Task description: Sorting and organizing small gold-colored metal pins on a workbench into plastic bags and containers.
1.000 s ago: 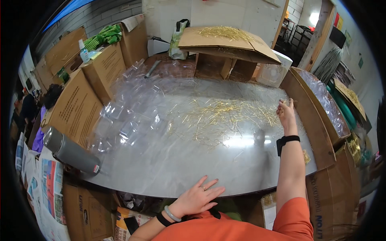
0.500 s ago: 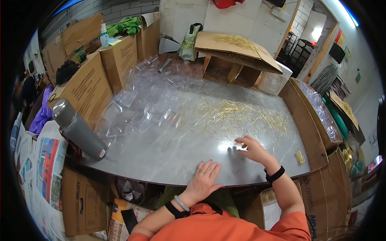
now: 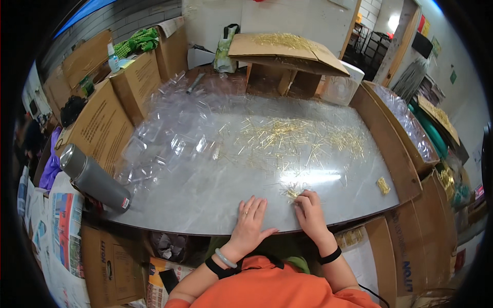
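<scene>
My left hand (image 3: 251,220) rests palm down near the front edge of the grey tabletop (image 3: 190,203), fingers stretched out and holding nothing. To its right, my right hand (image 3: 310,211) is drawn in, its fingers bent together at a small heap of thin gold-coloured pins (image 3: 291,192). The fingertips touch these pins; exactly how many they pinch is hidden. Farther back lies a wide scatter of the same gold pins (image 3: 282,132). A neat small bundle of gold pins (image 3: 383,186) sits by the right edge.
Clear plastic boxes (image 3: 177,123) are piled at the left of the table. A grey thermos (image 3: 97,179) leans at the left edge. A cardboard shelter (image 3: 287,54) stands at the back, and a cardboard strip (image 3: 393,138) walls the right side.
My right hand has come nearer and closed its spread fingers. A small heap of gold pins now lies at its fingertips. My left hand stays flat. The whole view has shifted slightly.
</scene>
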Motion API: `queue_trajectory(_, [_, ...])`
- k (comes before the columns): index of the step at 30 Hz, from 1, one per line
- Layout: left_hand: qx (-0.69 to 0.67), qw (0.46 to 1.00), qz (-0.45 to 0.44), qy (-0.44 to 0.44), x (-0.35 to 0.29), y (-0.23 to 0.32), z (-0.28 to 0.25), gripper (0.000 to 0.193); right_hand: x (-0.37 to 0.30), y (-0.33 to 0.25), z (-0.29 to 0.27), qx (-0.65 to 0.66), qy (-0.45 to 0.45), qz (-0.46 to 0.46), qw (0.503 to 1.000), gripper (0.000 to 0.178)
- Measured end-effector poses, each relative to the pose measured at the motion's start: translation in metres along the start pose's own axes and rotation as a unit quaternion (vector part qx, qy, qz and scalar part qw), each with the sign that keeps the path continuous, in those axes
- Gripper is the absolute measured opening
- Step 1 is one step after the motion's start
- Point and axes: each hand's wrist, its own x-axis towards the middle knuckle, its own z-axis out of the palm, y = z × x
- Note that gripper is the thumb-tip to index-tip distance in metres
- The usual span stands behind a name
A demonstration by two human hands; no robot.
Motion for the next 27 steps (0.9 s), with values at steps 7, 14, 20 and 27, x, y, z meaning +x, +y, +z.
queue_trajectory(7, [0.009, 0.999, -0.024, -0.035, 0.005, 0.004, -0.007, 0.093, 0.001, -0.017, -0.014, 0.021, 0.048, -0.043, 0.998, 0.033])
queue_trajectory(14, [-0.009, 0.998, -0.034, -0.049, 0.008, 0.007, -0.004, 0.090, -0.073, 0.107, -0.077, -0.238, 0.215, 0.335, 0.886, 0.063])
queue_trajectory(20, [-0.006, 0.998, -0.028, -0.052, 0.006, 0.004, -0.005, 0.090, -0.100, 0.151, -0.141, -0.142, 0.130, 0.342, 0.920, 0.065])
queue_trajectory(27, [-0.001, 0.999, -0.031, -0.039, 0.007, 0.003, -0.003, 0.089, -0.064, 0.097, -0.061, -0.152, 0.243, 0.196, 0.938, 0.022])
